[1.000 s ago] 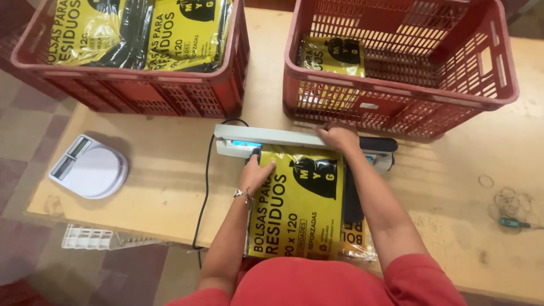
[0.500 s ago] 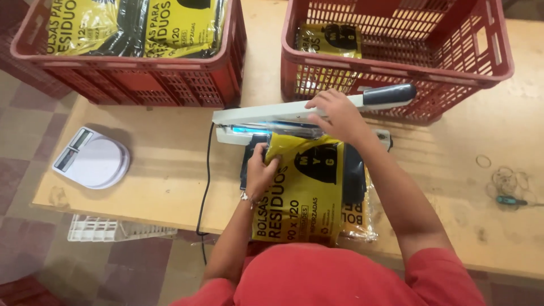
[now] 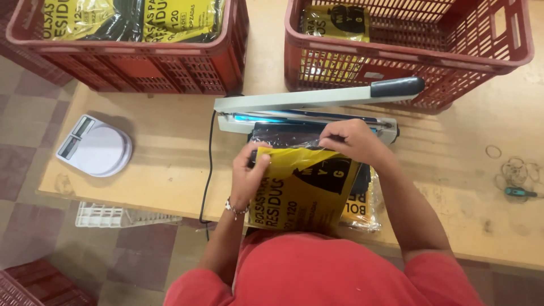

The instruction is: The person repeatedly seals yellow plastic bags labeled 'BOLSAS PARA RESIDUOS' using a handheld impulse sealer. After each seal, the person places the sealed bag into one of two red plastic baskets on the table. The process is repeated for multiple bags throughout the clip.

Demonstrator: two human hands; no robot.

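A yellow-and-black plastic bag packet [image 3: 303, 190] lies on the wooden table [image 3: 170, 170] in front of me. My left hand [image 3: 249, 175] grips its left edge. My right hand [image 3: 345, 139] pinches its clear top edge just before the heat sealer [image 3: 306, 113]. The sealer's arm [image 3: 317, 97] with a dark handle stands raised. Another similar packet [image 3: 362, 209] lies underneath, to the right.
Two red plastic crates stand at the back: the left crate [image 3: 130, 62] holds several packets, the right crate [image 3: 408, 62] holds one. A white kitchen scale [image 3: 94, 146] sits at left. Rubber bands [image 3: 513, 169] and a small teal tool [image 3: 518, 192] lie at right. A black cable [image 3: 208, 164] hangs off the table.
The sealer's arm went from shut to raised. My right hand left the arm and took the packet's top edge; the packet has been drawn back from the sealer.
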